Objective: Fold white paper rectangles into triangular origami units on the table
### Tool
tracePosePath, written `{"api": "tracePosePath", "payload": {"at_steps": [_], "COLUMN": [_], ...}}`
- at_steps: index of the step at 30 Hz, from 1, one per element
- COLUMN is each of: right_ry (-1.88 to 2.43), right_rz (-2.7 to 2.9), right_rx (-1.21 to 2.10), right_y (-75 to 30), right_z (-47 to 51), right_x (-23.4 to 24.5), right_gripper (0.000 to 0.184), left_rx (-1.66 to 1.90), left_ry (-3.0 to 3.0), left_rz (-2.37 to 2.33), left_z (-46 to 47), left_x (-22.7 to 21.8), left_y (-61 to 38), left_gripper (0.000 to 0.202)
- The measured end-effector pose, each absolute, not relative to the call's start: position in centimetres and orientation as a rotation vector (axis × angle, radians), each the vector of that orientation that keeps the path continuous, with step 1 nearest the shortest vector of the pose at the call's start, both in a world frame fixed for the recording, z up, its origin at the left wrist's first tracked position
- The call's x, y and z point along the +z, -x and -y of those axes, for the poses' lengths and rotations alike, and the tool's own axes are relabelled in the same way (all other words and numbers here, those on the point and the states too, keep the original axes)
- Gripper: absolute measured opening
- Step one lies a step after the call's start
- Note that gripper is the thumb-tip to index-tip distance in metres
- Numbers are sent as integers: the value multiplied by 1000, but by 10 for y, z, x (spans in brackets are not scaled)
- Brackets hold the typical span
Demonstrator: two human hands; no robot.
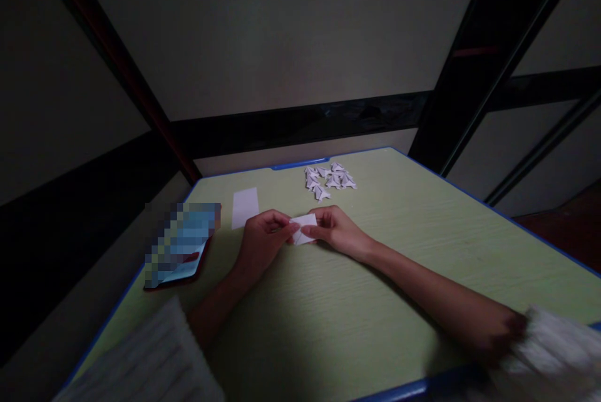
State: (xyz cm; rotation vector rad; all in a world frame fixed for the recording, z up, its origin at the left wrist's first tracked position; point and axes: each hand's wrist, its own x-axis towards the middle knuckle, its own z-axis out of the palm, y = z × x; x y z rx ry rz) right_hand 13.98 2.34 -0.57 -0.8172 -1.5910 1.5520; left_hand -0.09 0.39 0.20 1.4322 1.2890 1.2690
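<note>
A small white folded paper (305,237) is held between both hands above the middle of the table, with crease lines on its face. My left hand (265,237) pinches its left side, thumb on top. From the right, my right hand (340,231) grips the other side, its thumb pressing on the front and its fingers partly hidden behind. Beyond the hands lies a cluster of several white folded paper figures (322,193). A flat white sheet of paper (245,205) rests just past my left hand.
A phone or tablet with a lit, blurred screen and a dark red edge (203,258) lies at the left side. The pale green table (422,220) has a blue rim. Behind it stand cabinet-like panels (291,32) with dark strips.
</note>
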Motion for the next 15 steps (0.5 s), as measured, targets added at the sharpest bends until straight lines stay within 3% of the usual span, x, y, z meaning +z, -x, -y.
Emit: {"api": "tracePosePath", "payload": {"at_steps": [11, 15], "right_ry": [859, 851], "right_rz": [1665, 1654], "right_rx": [1438, 1433], "right_y": [-141, -142], "right_z": [-22, -21], "right_x": [-7, -6], "right_gripper": [6, 6], "left_rx": [1242, 1094], "left_ry": [-1329, -1426], "left_rz": [-1213, -1209], "left_z": [-4, -5], "left_x": [4, 1], "left_y": [-3, -2], "left_gripper": [20, 11]}}
